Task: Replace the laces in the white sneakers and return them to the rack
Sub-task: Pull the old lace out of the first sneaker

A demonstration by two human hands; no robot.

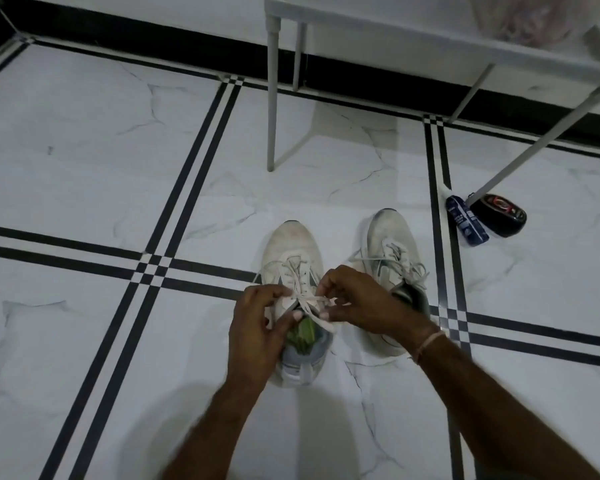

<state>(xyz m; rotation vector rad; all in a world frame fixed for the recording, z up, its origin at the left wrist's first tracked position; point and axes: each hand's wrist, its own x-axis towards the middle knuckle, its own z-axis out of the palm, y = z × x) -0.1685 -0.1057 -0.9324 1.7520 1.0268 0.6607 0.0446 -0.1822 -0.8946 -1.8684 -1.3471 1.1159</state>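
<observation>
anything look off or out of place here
A green object is stuffed in the opening of the sneaker on the left, whose lace the left hand and right hand pinch. The other sneaker has laces hanging loose over its sides. A blue tube lies on its side by the rack leg.

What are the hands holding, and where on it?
The left hand and right hand each pinch the white lace near its crossing, at the top eyelets of the left sneaker.
</observation>
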